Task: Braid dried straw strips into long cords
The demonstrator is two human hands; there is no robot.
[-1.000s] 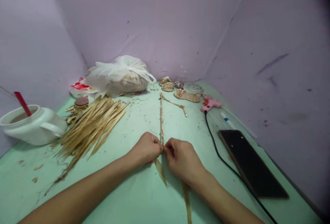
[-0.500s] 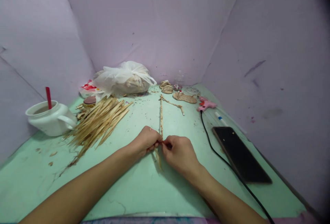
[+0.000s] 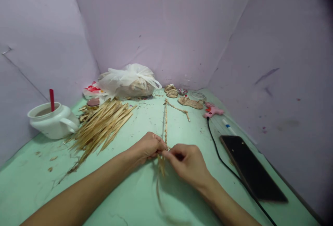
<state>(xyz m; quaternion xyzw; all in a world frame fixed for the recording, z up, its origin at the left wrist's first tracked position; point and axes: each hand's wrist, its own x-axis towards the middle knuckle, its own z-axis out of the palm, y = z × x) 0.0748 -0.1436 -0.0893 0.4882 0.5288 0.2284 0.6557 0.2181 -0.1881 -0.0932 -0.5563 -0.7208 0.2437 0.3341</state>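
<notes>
A thin braided straw cord runs away from me along the green table, then bends back to the right at its far end. My left hand is closed, pinching the near end of the braid. My right hand is closed too, pinching loose straw strands that hang from the same point toward me. The two hands almost touch at the braid's end.
A pile of straw strips lies to the left, with a white cup and red stick beyond it. A white plastic bag and small woven pieces sit at the back. A pink glue gun, its black cable and a dark phone lie on the right.
My right hand has drawn slightly toward me and the loose strands now trail lower and blurred. My left hand still pinches the braid. The view has shifted a little.
</notes>
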